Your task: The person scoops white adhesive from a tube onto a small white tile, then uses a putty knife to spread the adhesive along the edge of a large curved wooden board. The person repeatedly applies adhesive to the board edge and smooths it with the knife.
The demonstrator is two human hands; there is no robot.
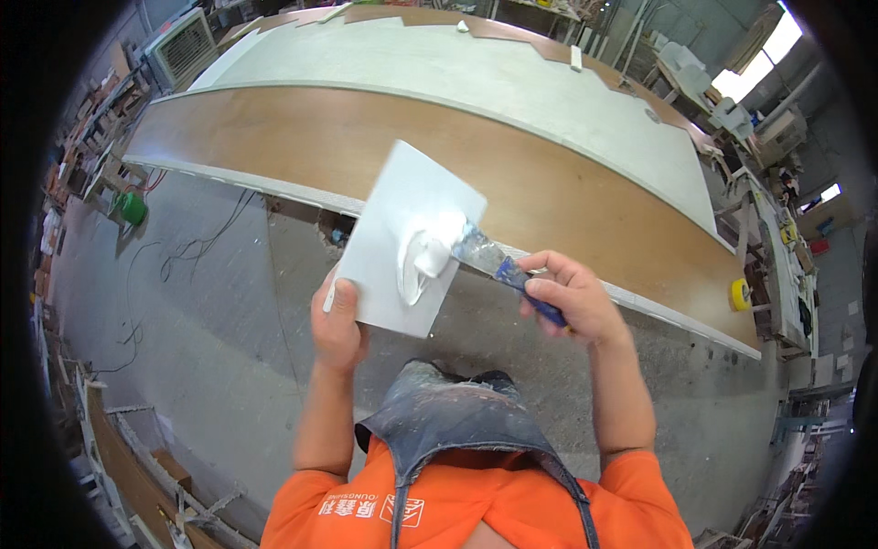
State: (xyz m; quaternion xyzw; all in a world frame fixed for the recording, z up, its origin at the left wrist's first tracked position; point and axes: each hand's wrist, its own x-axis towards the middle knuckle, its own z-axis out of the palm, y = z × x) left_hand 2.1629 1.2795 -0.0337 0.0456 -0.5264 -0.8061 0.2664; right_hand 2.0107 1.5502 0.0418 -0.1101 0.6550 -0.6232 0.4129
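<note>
My left hand grips the lower left edge of a flat white board, thumb on top. A smeared mound of white paste lies in the middle of the board. In my right hand is a putty knife with a blue handle, my fingers wrapped round it. Its blade is streaked with paste, and the tip meets the board's right side beside the mound. Beyond both hands stretches a long brown panel with a pale edge; the white board overlaps part of it in view.
A large white sheet lies past the brown panel. A yellow roll of tape sits at the panel's right end. On the floor at left are a green container and loose dark cables. A wooden frame stands at lower left.
</note>
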